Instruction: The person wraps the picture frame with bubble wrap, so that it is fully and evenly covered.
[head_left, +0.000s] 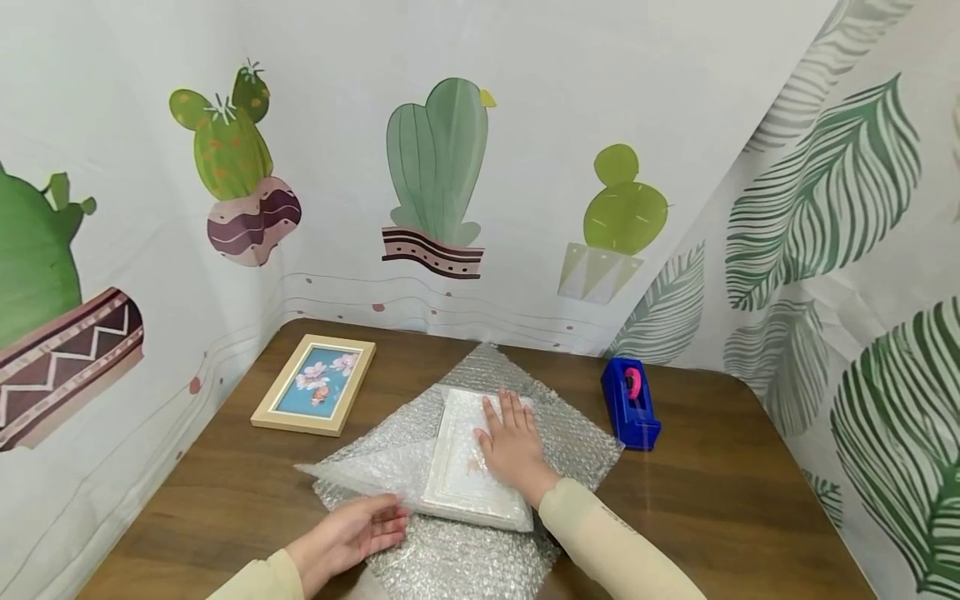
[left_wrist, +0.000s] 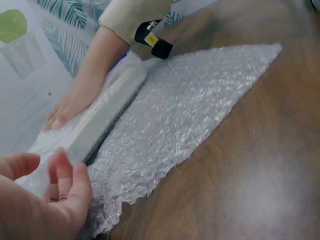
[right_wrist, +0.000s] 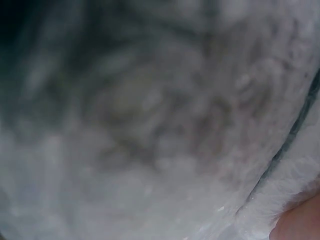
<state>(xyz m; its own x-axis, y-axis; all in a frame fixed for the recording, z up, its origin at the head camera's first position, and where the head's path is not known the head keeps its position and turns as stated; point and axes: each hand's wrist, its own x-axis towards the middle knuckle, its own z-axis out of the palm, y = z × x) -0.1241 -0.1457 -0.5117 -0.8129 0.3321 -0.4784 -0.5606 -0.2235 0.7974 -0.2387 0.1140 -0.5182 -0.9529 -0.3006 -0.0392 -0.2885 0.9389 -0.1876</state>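
Framed picture: lay beyond the left fingertips. Left hand: palm inward, fingers loosely bent, thumb apart. Bubble wrap: spread just right of those fingers. Wrap-covered frame: sat beneath the right fingers. Right hand: laid flat, fingers extended, thumb splayed. Blue tape dispenser: stood right of them.

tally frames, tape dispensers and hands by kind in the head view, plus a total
Frames: 2 (one bare frame, one wrapped frame seen through bubble wrap)
Tape dispensers: 1 (the blue tape dispenser)
Hands: 2 (left hand, right hand)
Total: 5
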